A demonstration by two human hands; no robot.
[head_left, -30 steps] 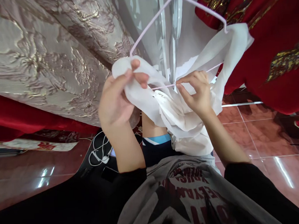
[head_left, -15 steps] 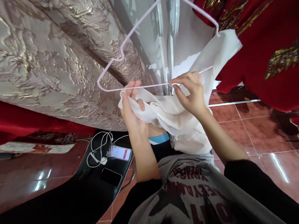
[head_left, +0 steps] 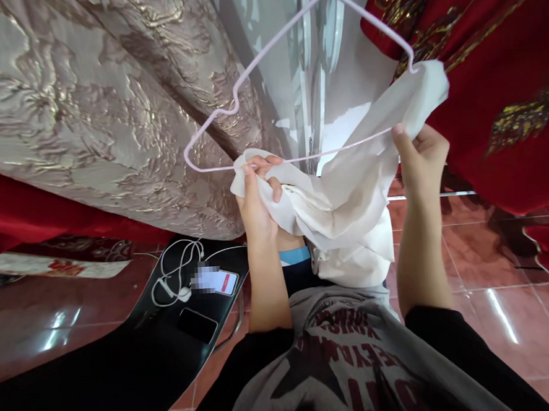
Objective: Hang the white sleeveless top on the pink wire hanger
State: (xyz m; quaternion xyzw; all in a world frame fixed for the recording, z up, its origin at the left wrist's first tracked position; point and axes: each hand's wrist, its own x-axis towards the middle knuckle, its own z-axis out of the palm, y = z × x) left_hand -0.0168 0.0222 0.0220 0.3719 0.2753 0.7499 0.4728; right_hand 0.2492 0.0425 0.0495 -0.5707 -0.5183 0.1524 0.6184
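A pale pink clothes hanger (head_left: 265, 50) hangs in front of me, its hook end at the top edge of the view. A thin white garment (head_left: 348, 195) covers the hanger's right end and drapes down to my lap. My left hand (head_left: 259, 200) is closed on a white edge of the garment, its fingers against the hanger's bottom bar near the left end. At the right, my right hand (head_left: 421, 156) pinches the garment with the thumb on top, near where the bar goes under the cloth. Its other fingers are partly hidden behind the fabric.
Silvery embossed fabric (head_left: 87, 105) hangs at the left, red embroidered cloth (head_left: 483, 112) at the right. Beside me, a black bench (head_left: 102, 365) carries a lit phone (head_left: 223, 282), a dark phone (head_left: 197, 325) and white earphones (head_left: 183, 293). Below is a red tiled floor (head_left: 491, 254).
My right hand has moved right from the middle of the hanger's bar to the garment at its right end. My left hand has brought the cloth's edge up over the bar.
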